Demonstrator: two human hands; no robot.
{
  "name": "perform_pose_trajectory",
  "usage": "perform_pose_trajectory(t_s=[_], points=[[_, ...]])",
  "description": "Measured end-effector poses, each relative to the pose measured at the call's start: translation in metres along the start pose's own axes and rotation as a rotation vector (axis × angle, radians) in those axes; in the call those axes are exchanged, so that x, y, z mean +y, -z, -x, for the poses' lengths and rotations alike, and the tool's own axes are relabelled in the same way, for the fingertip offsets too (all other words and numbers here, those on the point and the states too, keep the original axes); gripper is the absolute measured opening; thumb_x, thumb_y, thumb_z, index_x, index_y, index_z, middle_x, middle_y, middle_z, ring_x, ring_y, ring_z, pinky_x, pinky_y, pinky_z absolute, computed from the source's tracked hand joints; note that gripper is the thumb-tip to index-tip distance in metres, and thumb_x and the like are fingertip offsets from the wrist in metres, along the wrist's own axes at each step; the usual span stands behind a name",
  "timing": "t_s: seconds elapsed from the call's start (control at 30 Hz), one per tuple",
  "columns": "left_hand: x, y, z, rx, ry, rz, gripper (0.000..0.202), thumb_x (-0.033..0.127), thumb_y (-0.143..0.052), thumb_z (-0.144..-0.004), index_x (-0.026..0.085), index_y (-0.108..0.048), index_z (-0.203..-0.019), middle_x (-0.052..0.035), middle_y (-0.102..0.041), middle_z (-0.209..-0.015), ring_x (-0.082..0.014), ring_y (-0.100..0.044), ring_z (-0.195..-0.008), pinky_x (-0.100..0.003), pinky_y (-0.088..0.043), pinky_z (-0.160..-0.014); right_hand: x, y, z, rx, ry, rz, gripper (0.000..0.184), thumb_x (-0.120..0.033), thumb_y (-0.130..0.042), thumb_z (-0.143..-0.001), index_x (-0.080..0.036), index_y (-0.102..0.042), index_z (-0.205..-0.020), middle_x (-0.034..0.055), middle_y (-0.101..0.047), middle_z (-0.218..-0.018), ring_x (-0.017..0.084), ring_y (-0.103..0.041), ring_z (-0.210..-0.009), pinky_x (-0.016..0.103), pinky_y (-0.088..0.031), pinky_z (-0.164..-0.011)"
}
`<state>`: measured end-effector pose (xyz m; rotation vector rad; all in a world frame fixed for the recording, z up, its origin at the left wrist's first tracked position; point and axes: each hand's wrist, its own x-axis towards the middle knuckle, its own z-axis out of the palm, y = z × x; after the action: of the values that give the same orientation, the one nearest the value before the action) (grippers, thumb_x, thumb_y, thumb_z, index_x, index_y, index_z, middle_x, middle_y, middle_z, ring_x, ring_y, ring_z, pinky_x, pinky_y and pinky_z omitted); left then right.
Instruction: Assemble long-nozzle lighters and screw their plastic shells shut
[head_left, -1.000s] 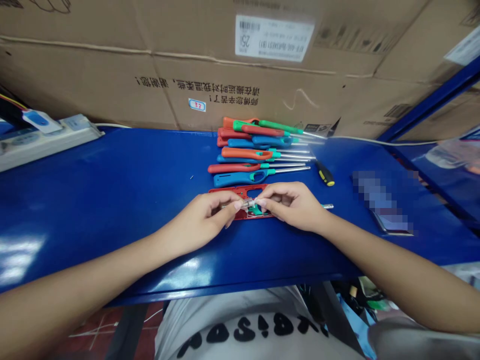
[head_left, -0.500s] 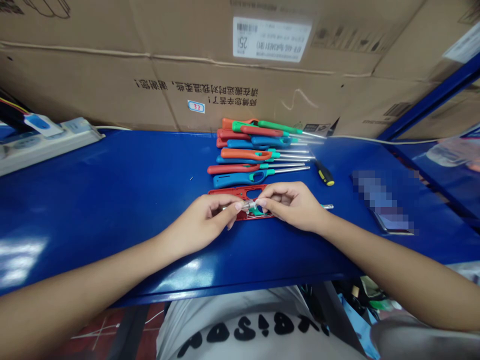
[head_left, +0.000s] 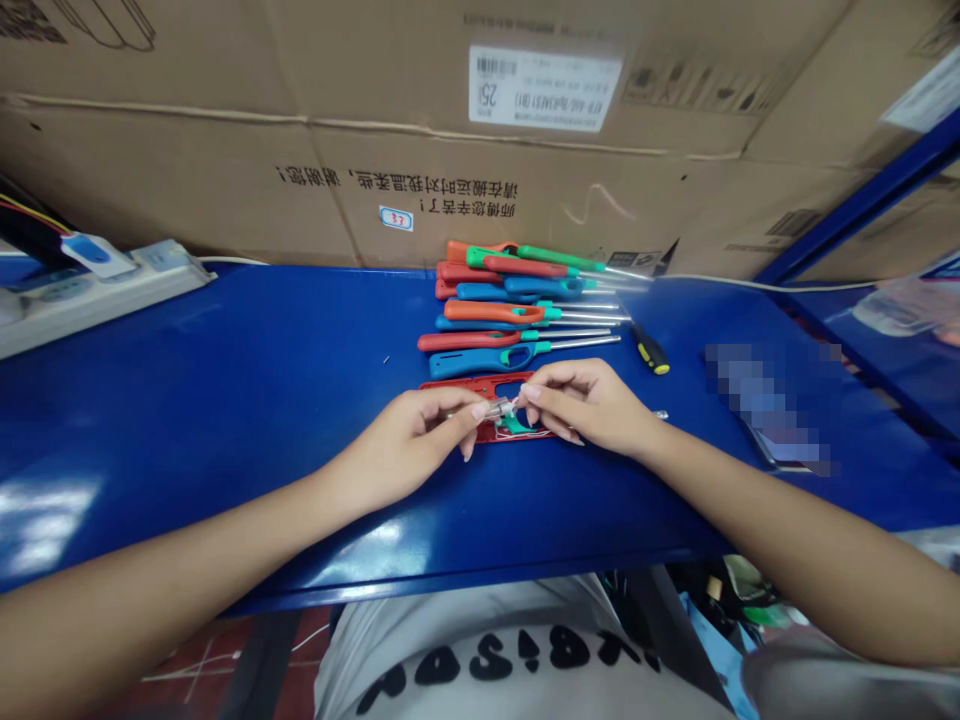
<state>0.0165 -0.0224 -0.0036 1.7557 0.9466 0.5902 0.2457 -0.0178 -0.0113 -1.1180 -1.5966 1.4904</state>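
An opened red lighter shell (head_left: 471,385) lies flat on the blue table (head_left: 247,380), with green and white parts inside it and a metal tube poking out to the right. My left hand (head_left: 416,440) pinches a small silvery part (head_left: 496,408) over the shell. My right hand (head_left: 585,405) is closed in a pinch on the same part's other end, fingertips almost touching the left ones. Behind the shell lies a stack of long-nosed lighters (head_left: 517,305) in red, orange, blue and green.
A black and yellow screwdriver (head_left: 649,350) lies right of the stack. A blurred flat object (head_left: 765,405) sits further right. A white power strip (head_left: 90,290) lies at far left. Cardboard boxes (head_left: 480,130) wall the back. A tiny screw (head_left: 385,357) lies loose.
Both hands stay over the red shell, pinching the small part. My right fingers have shifted slightly, and the view tilted a little.
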Motion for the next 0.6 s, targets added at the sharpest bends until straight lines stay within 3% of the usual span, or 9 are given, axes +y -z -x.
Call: perform_pose_trajectory(t_s=[0.27, 0.6], points=[[0.0002, -0.0003, 0.0006, -0.018, 0.015, -0.004, 0.04, 0.04, -0.049, -0.1, 0.016, -0.06, -0.069, 0.0016, -0.059, -0.071, -0.0126, -0.052, -0.067, -0.024, -0.039, -0.065, 0.0032, 0.0003, -0.0017, 0.021, -0.032, 0.007, 0.039, -0.053, -0.078, -0.076, -0.015, -0.068, -0.079, -0.0012, -0.065, -0.064, 0.003, -0.043, -0.04, 0.019, -0.03, -0.038], [0.002, 0.0002, 0.0004, 0.005, 0.004, -0.037, 0.041, 0.039, -0.048, -0.1, 0.017, -0.06, -0.067, 0.002, -0.059, -0.069, -0.0122, -0.051, -0.064, -0.024, -0.039, -0.065, -0.0004, 0.0004, -0.0016, -0.005, -0.029, 0.001, 0.041, -0.054, -0.074, -0.08, -0.015, -0.064, -0.078, -0.0034, -0.061, -0.061, 0.003, -0.04, -0.041, 0.019, -0.028, -0.039]])
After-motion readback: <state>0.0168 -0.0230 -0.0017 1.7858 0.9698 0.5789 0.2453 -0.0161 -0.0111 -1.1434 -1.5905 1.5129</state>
